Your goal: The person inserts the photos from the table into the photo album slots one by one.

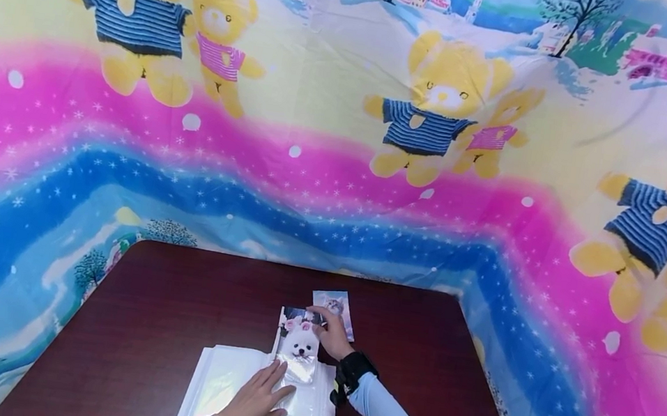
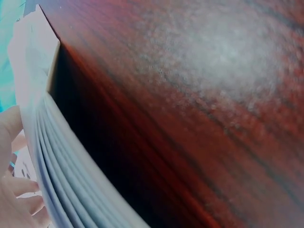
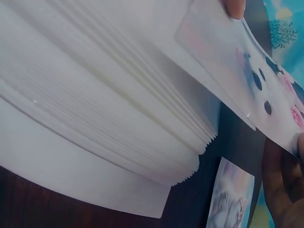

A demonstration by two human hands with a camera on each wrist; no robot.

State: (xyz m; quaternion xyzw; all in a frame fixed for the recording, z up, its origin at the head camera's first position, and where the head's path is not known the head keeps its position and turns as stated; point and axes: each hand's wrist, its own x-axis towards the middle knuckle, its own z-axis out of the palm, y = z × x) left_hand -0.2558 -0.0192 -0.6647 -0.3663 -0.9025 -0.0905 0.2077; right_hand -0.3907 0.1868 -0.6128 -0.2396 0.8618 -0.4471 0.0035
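Note:
An open photo album with white pages and clear sleeves lies near the front of the table. Across its right page sits a photo of a white dog with pink flowers; the lower part is inside a clear sleeve and the upper part sticks out past the page's top edge. My right hand pinches the photo at its upper right edge. With fingers spread, my left hand rests on the album, fingertips by the photo's lower left corner. In the right wrist view the dog photo slants above the stacked pages.
A second photo, showing a cat, lies on the dark wood table just beyond the right hand, partly covered by it. A patterned cloth with bears hangs around the table's back and sides.

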